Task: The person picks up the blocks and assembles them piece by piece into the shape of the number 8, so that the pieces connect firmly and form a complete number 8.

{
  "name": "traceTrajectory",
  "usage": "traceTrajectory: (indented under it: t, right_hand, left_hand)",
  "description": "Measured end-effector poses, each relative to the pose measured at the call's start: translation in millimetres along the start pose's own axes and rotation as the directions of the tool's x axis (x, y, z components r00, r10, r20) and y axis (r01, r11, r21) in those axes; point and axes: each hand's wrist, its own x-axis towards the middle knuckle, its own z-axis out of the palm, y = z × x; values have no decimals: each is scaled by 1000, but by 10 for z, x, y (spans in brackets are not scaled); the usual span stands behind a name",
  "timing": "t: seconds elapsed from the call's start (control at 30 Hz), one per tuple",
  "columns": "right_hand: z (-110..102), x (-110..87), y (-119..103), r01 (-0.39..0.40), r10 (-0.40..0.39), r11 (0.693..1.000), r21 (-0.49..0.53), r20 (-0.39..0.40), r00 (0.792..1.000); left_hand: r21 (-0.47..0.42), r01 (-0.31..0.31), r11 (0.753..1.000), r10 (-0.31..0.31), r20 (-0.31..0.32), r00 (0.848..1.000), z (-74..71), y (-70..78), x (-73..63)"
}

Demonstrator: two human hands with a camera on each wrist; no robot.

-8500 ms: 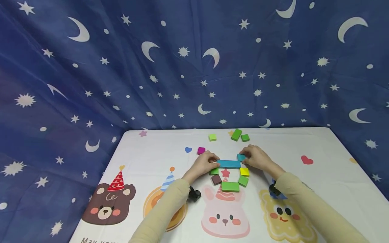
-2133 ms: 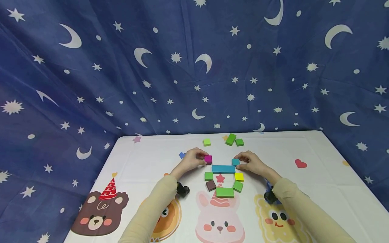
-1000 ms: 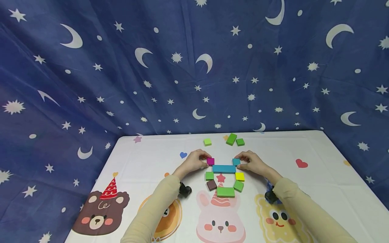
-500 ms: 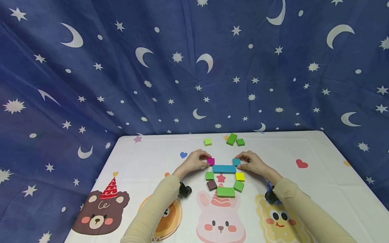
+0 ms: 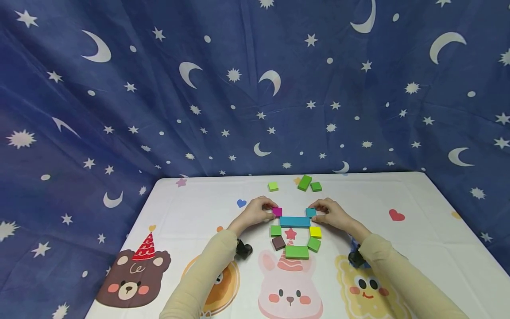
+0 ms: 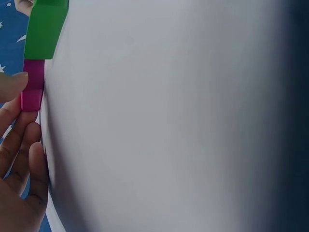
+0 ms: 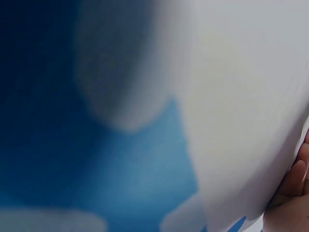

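In the head view my left hand (image 5: 255, 212) pinches a magenta block (image 5: 277, 212) at the left end of a long blue block (image 5: 295, 222). The left wrist view shows thumb and fingers on that magenta block (image 6: 34, 84), with a green block (image 6: 46, 29) just beyond. At the blue block's right end, my right hand (image 5: 332, 214) pinches a small teal block (image 5: 311, 213). Below the blue block, a green block (image 5: 276, 231), a brown block (image 5: 278, 243), a long green block (image 5: 296, 252), another green block (image 5: 314, 244) and a yellow block (image 5: 315, 232) form a ring.
Toward the table's back edge lie a lime block (image 5: 272, 186), a longer green block (image 5: 304, 182) and a small green block (image 5: 316, 186). A white cloth with printed cartoons (image 5: 291, 288) covers the table. Behind it hangs a blue starry curtain (image 5: 255, 88).
Earlier the left hand held the long blue block's end; since then it has taken the magenta block and brought it right and nearer, beside the blue block. The right hand stays on the teal block.
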Motion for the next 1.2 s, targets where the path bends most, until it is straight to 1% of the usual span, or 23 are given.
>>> traceTrajectory:
  t: [0.17,0.4,0.6,0.7,0.83,1.03,1.2]
  right_hand:
    - [-1,-3,-8,-11,11,1000,-20,0,1000]
    - [-23,-12,-40,40,-41,991,-127,-6,999]
    - [-19,-15,-83,19,-16,983,-185,14,1000]
    - [-33,-27,-77,39,-35,983,-181,26,999]
    - [-69,-54,-47,65,-61,986,-154,32,998]
    - [-144,-82,-58,48,-45,997,-59,51,998]
    - [-183,-88,-82,32,-30,999,-37,44,999]
  left_hand:
    - [9,15,1000,-15,-4,1000,10,23,-7]
    - [16,22,1000,-22,-6,1000,23,39,18]
    - [12,38,999,-37,-7,999,17,33,11]
    - [9,36,999,-36,-17,999,34,39,9]
    - [4,19,1000,-19,-23,1000,65,43,12]
    - [-9,47,999,-47,-42,998,71,40,-1]
    - [-17,57,998,-58,-41,997,53,19,-19]
